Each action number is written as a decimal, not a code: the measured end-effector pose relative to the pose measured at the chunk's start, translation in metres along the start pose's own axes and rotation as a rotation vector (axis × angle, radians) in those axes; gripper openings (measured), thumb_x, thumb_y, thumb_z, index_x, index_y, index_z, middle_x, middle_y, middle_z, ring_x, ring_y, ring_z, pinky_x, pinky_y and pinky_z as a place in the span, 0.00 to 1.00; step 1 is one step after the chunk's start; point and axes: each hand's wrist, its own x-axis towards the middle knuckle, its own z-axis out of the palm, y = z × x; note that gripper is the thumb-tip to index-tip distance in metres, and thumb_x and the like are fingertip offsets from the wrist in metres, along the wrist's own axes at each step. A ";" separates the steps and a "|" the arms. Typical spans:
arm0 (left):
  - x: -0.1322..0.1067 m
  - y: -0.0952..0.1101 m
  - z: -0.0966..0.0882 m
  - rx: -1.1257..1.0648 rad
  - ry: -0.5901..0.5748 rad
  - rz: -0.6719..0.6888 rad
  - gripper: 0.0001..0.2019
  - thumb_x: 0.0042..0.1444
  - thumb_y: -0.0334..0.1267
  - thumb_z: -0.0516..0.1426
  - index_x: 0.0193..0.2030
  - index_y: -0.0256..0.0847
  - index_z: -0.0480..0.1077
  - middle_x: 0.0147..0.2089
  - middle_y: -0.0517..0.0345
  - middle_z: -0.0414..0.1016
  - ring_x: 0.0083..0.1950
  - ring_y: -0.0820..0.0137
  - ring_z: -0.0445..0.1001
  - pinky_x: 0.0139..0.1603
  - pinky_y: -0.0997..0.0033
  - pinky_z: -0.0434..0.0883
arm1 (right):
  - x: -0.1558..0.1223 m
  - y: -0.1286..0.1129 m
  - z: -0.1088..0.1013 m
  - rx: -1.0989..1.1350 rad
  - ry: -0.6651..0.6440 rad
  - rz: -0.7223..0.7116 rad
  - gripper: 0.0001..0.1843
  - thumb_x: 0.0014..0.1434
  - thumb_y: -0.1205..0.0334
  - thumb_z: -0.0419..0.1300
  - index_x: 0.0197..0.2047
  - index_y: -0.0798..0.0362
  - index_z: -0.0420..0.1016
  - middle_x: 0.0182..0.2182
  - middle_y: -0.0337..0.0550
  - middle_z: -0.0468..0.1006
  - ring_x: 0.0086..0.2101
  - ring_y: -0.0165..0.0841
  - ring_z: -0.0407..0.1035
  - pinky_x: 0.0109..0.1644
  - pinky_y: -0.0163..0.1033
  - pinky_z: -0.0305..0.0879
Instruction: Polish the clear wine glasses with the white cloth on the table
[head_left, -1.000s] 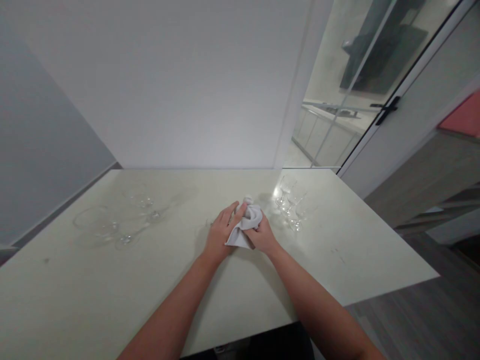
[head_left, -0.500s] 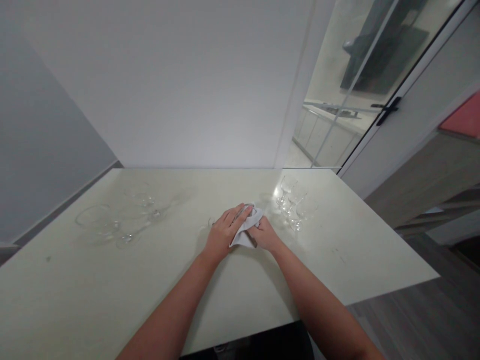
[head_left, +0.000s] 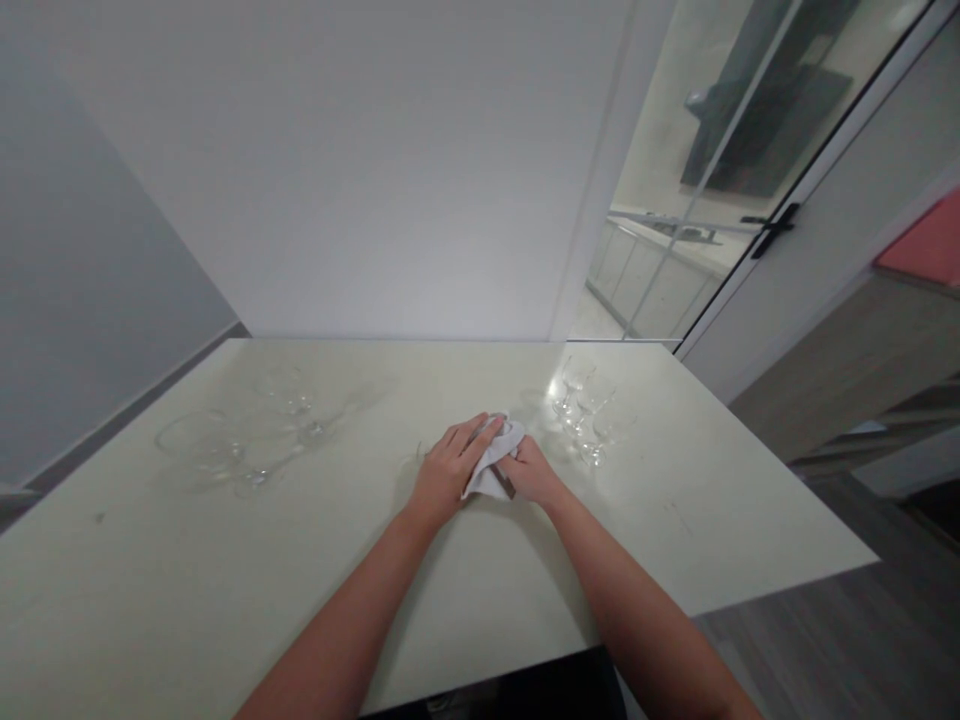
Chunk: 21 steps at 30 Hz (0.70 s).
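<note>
Near the middle of the table, my left hand (head_left: pixel 448 464) is wrapped round a wine glass (head_left: pixel 421 450) lying on its side. Its foot shows faintly to the left of my fingers and its bowl is mostly hidden. A pale cloth (head_left: pixel 487 484) covers the rim end and hangs below my left fingers. My right hand (head_left: pixel 531 470) is closed on the cloth at the glass's mouth. How far the cloth reaches inside the bowl I cannot tell.
Several clear stemmed glasses (head_left: pixel 577 405) stand on the right of the white table (head_left: pixel 480 580). More clear glasses (head_left: pixel 255 470), hard to make out, are on the left. A white wall (head_left: pixel 375 200) rises behind, and a glazed door with a black handle (head_left: pixel 776 230) is at right.
Both hands stay round the glass and cloth in almost the same place. The view has shifted very slightly.
</note>
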 end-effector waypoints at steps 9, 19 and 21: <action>0.001 0.005 0.000 -0.044 0.000 -0.029 0.36 0.57 0.30 0.53 0.72 0.45 0.48 0.67 0.45 0.60 0.65 0.57 0.62 0.64 0.57 0.64 | 0.000 -0.001 0.003 -0.088 0.088 0.054 0.07 0.56 0.60 0.59 0.35 0.55 0.73 0.31 0.40 0.75 0.33 0.31 0.67 0.40 0.35 0.66; 0.002 0.000 0.000 -0.026 0.007 0.006 0.35 0.58 0.30 0.52 0.72 0.46 0.49 0.68 0.46 0.59 0.65 0.57 0.62 0.63 0.56 0.64 | -0.001 0.004 0.008 -0.048 0.123 0.023 0.09 0.58 0.56 0.59 0.33 0.54 0.72 0.29 0.38 0.73 0.31 0.30 0.65 0.36 0.34 0.64; 0.003 0.000 -0.002 -0.016 0.015 0.016 0.34 0.58 0.32 0.53 0.72 0.45 0.50 0.67 0.45 0.60 0.64 0.55 0.63 0.62 0.55 0.64 | -0.001 0.003 0.010 -0.015 0.111 0.006 0.08 0.58 0.58 0.59 0.34 0.54 0.72 0.31 0.39 0.74 0.33 0.31 0.66 0.39 0.35 0.65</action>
